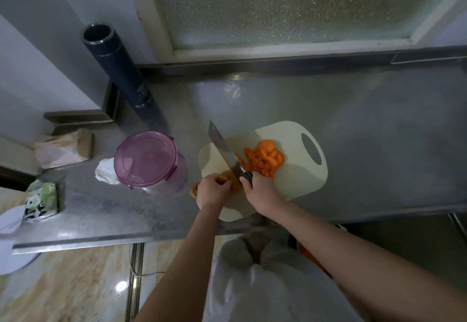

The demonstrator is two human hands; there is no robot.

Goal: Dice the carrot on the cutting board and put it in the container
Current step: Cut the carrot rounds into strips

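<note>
R hand (261, 191) wraps its fingers tight round the dark handle of a broad steel cleaver (223, 148); the blade is angled away to the upper left, its heel down on the cream plastic cutting board w/ oval grip hole (298, 182). L hand (213, 191) sits just left of the blade, fingers curled in and pinching the uncut orange carrot piece (235, 184) on the board's near-left part; most of that piece is hidden under the hand. A heap of orange carrot dice and a few round slices (264, 158) lies right of the blade, mid-board. An orange carrot end stub (194, 191) lies off the board's left edge by the L wrist. The round pink see-through plastic container (145, 157) stands left of the board on the grey steel counter (366, 132), lid on, no carrot seen inside. A crumpled white tissue (106, 171) touches its left side; a tall dark cylindrical flask (118, 66) stands behind it
</note>
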